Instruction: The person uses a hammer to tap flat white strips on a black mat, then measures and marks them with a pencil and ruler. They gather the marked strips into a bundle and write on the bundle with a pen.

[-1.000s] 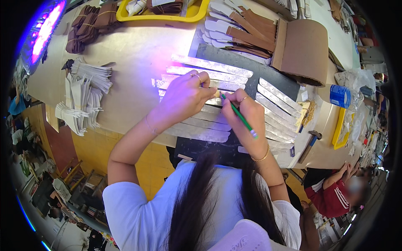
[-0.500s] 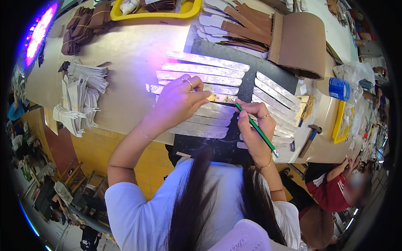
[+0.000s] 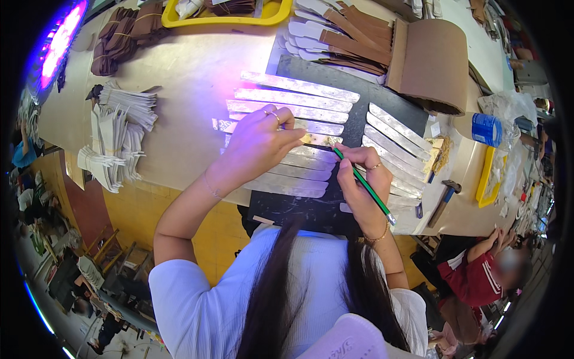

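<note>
Several long pale grey strips (image 3: 299, 85) lie side by side on a black board (image 3: 353, 90). My left hand (image 3: 260, 134) is closed, its thumb and fingertips pressed together onto a yellowish, patterned strip (image 3: 317, 139). That strip's far left end pokes out past the hand; its middle is hidden underneath. A green pencil (image 3: 368, 188) with a white eraser is gripped in my right hand (image 3: 362, 182). The pencil's point is at the right end of the patterned strip. A second group of pale strips (image 3: 394, 134) fans out to the right of my right hand.
Bundles of white strips (image 3: 116, 134) and brown strips (image 3: 116, 42) stand at the left. A yellow tray (image 3: 227, 21), brown pieces (image 3: 359, 36) and a curved cardboard holder (image 3: 427, 66) line the back. To the right are a hammer (image 3: 445, 200), a blue-labelled container (image 3: 485, 130) and a co-worker in red (image 3: 478, 278).
The pencil and my right hand have shifted very slightly left along the patterned strip. My left hand stays in place on it. The whole view has moved a little.
</note>
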The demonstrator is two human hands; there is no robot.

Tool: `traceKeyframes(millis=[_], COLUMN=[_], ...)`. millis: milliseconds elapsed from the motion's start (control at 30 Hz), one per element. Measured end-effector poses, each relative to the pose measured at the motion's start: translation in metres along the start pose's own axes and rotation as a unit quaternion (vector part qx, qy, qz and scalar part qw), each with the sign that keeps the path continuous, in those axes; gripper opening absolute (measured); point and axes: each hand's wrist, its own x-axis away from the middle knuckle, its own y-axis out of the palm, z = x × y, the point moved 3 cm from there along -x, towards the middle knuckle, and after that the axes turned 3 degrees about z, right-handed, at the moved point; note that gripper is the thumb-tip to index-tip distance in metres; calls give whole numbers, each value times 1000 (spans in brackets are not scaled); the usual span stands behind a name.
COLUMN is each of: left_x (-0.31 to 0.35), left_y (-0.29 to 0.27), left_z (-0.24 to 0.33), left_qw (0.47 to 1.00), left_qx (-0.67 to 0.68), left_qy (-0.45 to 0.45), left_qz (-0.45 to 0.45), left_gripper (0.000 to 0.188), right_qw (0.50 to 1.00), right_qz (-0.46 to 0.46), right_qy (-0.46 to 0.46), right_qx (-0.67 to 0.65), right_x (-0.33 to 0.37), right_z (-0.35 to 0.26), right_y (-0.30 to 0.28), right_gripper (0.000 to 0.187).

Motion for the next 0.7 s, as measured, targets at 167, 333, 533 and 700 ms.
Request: traceKeyframes(millis=[167, 333, 533, 700], left_x=[2, 3, 2, 3], left_y=[1, 4, 3, 3], left_z=[0, 0, 2, 2], left_qw=[1000, 999, 998, 997], left_qx=[-21, -40, -49, -57], left_qy=[8, 27, 36, 40], left_qz=[-2, 7, 14, 12], left_gripper=[18, 17, 16, 16], right_qw=[1000, 997, 993, 993], right_qz=[-21, -43, -59, -86], right_qy=[4, -21, -37, -12], right_qx=[20, 60, 92, 78], right_x=[-4, -13, -17, -23], right_z=[-4, -12, -16, -19], right_y=[13, 23, 26, 24], right_gripper=[11, 11, 14, 14])
